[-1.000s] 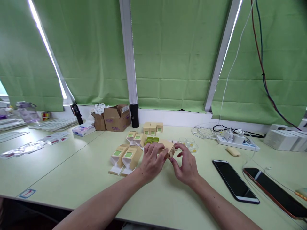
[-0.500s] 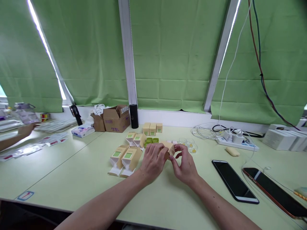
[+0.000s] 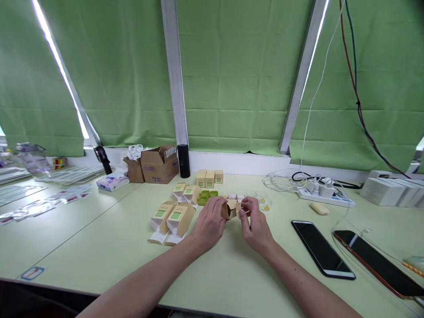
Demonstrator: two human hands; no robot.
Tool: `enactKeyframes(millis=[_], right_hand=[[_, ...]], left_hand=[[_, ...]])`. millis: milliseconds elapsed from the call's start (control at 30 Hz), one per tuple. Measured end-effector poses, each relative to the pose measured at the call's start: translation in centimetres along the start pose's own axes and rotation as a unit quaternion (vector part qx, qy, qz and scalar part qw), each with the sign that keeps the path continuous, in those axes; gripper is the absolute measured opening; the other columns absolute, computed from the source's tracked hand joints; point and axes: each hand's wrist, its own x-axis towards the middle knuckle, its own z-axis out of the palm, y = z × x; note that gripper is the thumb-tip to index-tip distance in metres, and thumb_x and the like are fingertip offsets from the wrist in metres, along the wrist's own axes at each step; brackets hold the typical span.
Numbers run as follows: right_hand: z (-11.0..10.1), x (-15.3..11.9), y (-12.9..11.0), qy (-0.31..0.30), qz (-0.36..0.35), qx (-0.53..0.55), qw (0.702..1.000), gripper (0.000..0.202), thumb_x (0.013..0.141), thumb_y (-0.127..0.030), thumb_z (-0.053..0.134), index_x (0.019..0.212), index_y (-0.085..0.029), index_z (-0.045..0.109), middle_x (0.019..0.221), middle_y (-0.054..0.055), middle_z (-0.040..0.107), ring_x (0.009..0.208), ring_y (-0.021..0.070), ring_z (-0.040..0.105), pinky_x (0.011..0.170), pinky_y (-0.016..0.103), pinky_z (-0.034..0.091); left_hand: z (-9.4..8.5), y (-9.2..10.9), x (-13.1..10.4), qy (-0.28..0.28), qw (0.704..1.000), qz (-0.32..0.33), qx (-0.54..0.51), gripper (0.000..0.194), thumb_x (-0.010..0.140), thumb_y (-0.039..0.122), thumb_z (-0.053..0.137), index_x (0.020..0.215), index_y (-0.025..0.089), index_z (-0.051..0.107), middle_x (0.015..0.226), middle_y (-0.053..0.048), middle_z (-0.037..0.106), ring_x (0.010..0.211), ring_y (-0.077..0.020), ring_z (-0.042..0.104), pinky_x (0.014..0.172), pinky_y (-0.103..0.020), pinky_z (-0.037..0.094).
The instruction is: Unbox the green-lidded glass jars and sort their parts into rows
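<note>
Between my two hands is a small brown cardboard box (image 3: 231, 209), its near end showing a dark opening with flaps. My left hand (image 3: 210, 223) is closed round its left side. The thumb and fingers of my right hand (image 3: 255, 225) pinch a flap on the right. Left of my hands lie several similar boxes (image 3: 180, 218) with green labels and white flaps folded out. Small green containers (image 3: 208, 194) sit just behind my left hand. Clear round containers (image 3: 262, 198) with yellow bits inside stand behind my right hand. Three box-shaped brown packages (image 3: 210, 178) stand farther back.
At the back are an open carton (image 3: 160, 164), a black cylinder (image 3: 183, 160) and a tissue pack (image 3: 112, 181). To the right lie two phones (image 3: 323, 248), a power strip (image 3: 326, 197), cables and white boxes (image 3: 384, 192). Flat plastic packets (image 3: 43, 206) lie far left.
The box has turned so its opening now faces me, and its flap stands out under my right fingers. A person's hand at the far left has left the view.
</note>
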Motion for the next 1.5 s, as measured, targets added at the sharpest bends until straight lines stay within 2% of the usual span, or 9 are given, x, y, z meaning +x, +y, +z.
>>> enactKeyframes(millis=[167,267,333,467,600,700,800,1033,1500], right_hand=[[-0.4,0.3,0.1,-0.003,0.045,0.004,0.999,0.022,0.105,-0.033,0.039,0.125,-0.024,0.042,0.091,0.003,0.073,0.065,0.0182,0.066,0.062,0.031,0.052],[-0.6,0.6,0.6,0.032,0.043,-0.010,0.999,0.023,0.104,-0.033,0.042,0.124,-0.024,0.045,0.108,0.008,0.072,0.082,0.0208,0.070,0.071,0.035,0.056],[-0.8,0.9,0.9,0.069,0.016,-0.011,0.997,0.023,0.102,-0.031,0.046,0.124,-0.023,0.048,0.121,0.012,0.068,0.101,0.0238,0.069,0.081,0.038,0.058],[-1.2,1.3,1.5,0.125,-0.088,-0.023,0.988,0.028,0.099,-0.017,0.045,0.125,-0.024,0.054,0.126,0.013,0.066,0.119,0.0265,0.064,0.097,0.047,0.057],[-1.3,1.2,1.9,0.094,-0.199,-0.032,0.975,0.046,0.092,-0.003,0.040,0.129,-0.026,0.055,0.123,0.010,0.070,0.120,0.0248,0.066,0.099,0.048,0.057],[-1.3,1.1,2.2,0.069,-0.225,-0.047,0.971,0.052,0.089,0.000,0.039,0.130,-0.027,0.057,0.116,0.008,0.073,0.111,0.0238,0.070,0.091,0.043,0.060],[-1.4,1.1,2.4,0.068,-0.211,-0.087,0.971,0.045,0.089,-0.002,0.042,0.125,-0.024,0.059,0.108,0.008,0.075,0.101,0.0243,0.072,0.087,0.042,0.059],[-1.5,1.3,2.8,0.040,-0.093,-0.138,0.985,0.027,0.094,-0.011,0.047,0.113,-0.023,0.062,0.101,0.006,0.076,0.088,0.0237,0.072,0.078,0.037,0.056],[-1.0,0.8,2.0,-0.036,-0.044,-0.094,0.994,0.031,0.088,-0.012,0.053,0.115,-0.023,0.061,0.082,0.003,0.068,0.081,0.0234,0.066,0.074,0.035,0.052]], left_hand=[[0.3,-0.3,-0.1,-0.020,0.999,-0.031,-0.039,0.052,0.086,0.009,0.060,0.134,0.024,0.044,0.129,-0.014,0.058,0.124,-0.0321,0.056,0.098,-0.051,0.054],[0.2,-0.2,-0.2,-0.043,0.997,-0.037,-0.052,0.047,0.088,0.010,0.060,0.130,0.025,0.046,0.128,-0.012,0.058,0.122,-0.0311,0.056,0.095,-0.048,0.054],[0.1,-0.1,-0.2,-0.054,0.996,-0.042,-0.058,0.042,0.088,0.011,0.059,0.127,0.025,0.049,0.128,-0.012,0.058,0.121,-0.0308,0.056,0.092,-0.047,0.055],[0.1,0.0,-0.2,-0.062,0.995,-0.050,-0.061,0.038,0.089,0.011,0.058,0.124,0.026,0.053,0.128,-0.012,0.057,0.120,-0.0300,0.056,0.091,-0.045,0.056],[0.2,0.2,-0.2,-0.072,0.994,-0.056,-0.060,0.047,0.089,0.010,0.059,0.133,0.028,0.051,0.131,-0.012,0.055,0.122,-0.0306,0.055,0.094,-0.047,0.056],[0.1,0.3,-0.2,-0.088,0.992,-0.057,-0.066,0.056,0.089,0.010,0.060,0.141,0.028,0.047,0.132,-0.013,0.055,0.124,-0.0304,0.054,0.097,-0.049,0.055],[0.2,0.2,-0.3,-0.094,0.992,-0.064,-0.061,0.060,0.091,0.012,0.059,0.147,0.027,0.041,0.134,-0.014,0.054,0.126,-0.0309,0.053,0.099,-0.051,0.055],[0.6,-0.1,-0.5,-0.092,0.993,-0.059,-0.049,0.070,0.090,0.011,0.061,0.153,0.027,0.035,0.138,-0.014,0.054,0.129,-0.0319,0.052,0.101,-0.051,0.055],[0.7,-0.1,-0.5,-0.094,0.991,-0.079,-0.057,0.066,0.090,0.011,0.059,0.151,0.024,0.038,0.139,-0.013,0.053,0.131,-0.0313,0.052,0.106,-0.053,0.053]])
